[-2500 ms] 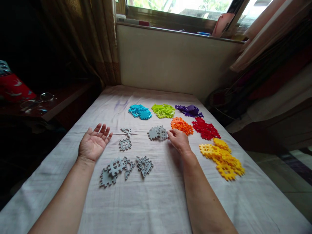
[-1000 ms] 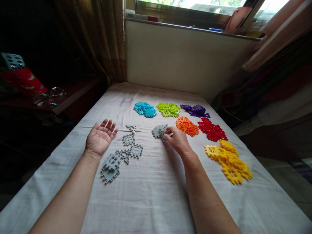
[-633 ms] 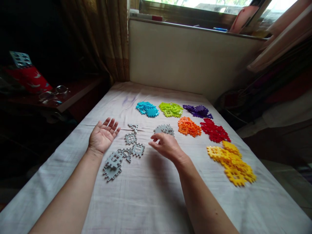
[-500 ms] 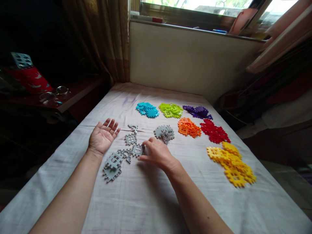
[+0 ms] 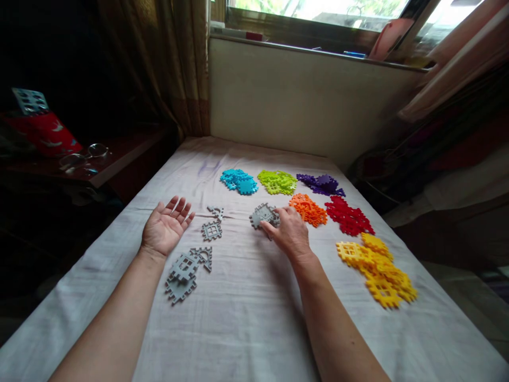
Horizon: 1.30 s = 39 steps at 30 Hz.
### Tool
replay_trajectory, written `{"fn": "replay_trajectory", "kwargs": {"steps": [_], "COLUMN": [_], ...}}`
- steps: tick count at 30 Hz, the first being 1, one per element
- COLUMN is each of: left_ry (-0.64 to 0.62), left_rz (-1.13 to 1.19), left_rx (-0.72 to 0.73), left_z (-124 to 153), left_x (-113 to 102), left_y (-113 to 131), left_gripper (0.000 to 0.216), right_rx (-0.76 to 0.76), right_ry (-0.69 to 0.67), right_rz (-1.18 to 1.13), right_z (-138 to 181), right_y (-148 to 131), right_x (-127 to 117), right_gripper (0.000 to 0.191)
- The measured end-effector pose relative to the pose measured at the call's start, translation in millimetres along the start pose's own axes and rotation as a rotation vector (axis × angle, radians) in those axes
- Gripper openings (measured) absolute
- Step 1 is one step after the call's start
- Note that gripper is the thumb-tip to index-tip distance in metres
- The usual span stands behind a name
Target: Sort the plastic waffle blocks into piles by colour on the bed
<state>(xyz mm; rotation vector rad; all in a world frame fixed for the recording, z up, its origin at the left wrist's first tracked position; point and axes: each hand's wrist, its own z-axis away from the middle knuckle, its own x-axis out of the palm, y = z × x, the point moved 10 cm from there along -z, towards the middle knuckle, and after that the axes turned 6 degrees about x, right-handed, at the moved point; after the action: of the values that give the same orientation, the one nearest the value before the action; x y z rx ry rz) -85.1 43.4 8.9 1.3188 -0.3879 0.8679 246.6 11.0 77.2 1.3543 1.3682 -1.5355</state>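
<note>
My right hand (image 5: pixel 292 231) grips a grey interlocking tile (image 5: pixel 267 213) by its edge, with thumb and fingers, over the grey pile in the middle of the cloth; part of the pile is hidden by the hand. My left hand (image 5: pixel 167 225) lies palm up with fingers spread, holding nothing. Near it are loose grey tiles: a curved-edge piece (image 5: pixel 216 212), a square one with a window cutout (image 5: pixel 211 230), an arched one (image 5: pixel 204 258), and a small overlapping stack (image 5: pixel 182 278) nearer me.
Sorted piles of tiles lie beyond and to the right: blue (image 5: pixel 238 181), lime green (image 5: pixel 277 182), purple (image 5: pixel 322 184), orange (image 5: pixel 308 209), red (image 5: pixel 350 215) and yellow (image 5: pixel 382 270). Eyeglasses (image 5: pixel 85 155) and a red pouch (image 5: pixel 43 132) rest on a dark side table.
My right hand has carried a windowed grey tile away from the loose ones, rightward and farther out, to the grey pile. My left hand stays open in nearly the same place.
</note>
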Motion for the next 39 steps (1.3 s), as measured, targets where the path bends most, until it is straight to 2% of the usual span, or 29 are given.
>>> {"fn": "replay_trajectory", "kwargs": {"steps": [6,10,12,15,18,20,22,25,29,33,39], "left_ry": [-0.002,-0.006,-0.010,-0.012,-0.014,-0.021,-0.031,-0.039,-0.038,-0.030,-0.047], "left_rz": [-0.011,-0.016,-0.009,0.015,0.034,0.043,0.054,0.072,0.079,0.080,0.040], "left_rx": [0.001,0.003,0.000,-0.009,-0.013,-0.010,-0.009,-0.004,-0.007,-0.011,-0.004], "left_z": [-1,-1,-1,-1,0,0,0,-2,-2,-2,-2], "left_x": [-1,-1,-1,0,0,0,-1,-3,-3,-2,-2], "left_y": [-1,0,0,-1,-1,-1,0,0,0,0,-1], "left_gripper": [0.025,0.024,0.025,0.026,0.029,0.029,0.029,0.028,0.028,0.029,0.026], "right_rx": [0.068,0.030,-0.102,-0.437,-0.745,-0.878,-0.950,-0.927,-0.777,-0.687,-0.641], "right_ry": [0.039,0.109,0.102,-0.062,-0.246,-0.284,-0.281,-0.261,-0.232,-0.232,-0.231], "right_rz": [0.013,-0.049,-0.129,-0.256,-0.281,-0.257,-0.238,-0.232,-0.235,-0.270,-0.293], "right_z": [-7,-3,6,40,93,122,138,138,116,105,101], "right_y": [22,10,-17,-79,-134,-155,-164,-163,-149,-142,-139], "right_x": [10,-1,-2,15,41,53,61,65,64,61,57], "right_gripper": [0.048,0.050,0.044,0.041,0.065,0.078,0.075,0.061,0.048,0.034,0.036]}}
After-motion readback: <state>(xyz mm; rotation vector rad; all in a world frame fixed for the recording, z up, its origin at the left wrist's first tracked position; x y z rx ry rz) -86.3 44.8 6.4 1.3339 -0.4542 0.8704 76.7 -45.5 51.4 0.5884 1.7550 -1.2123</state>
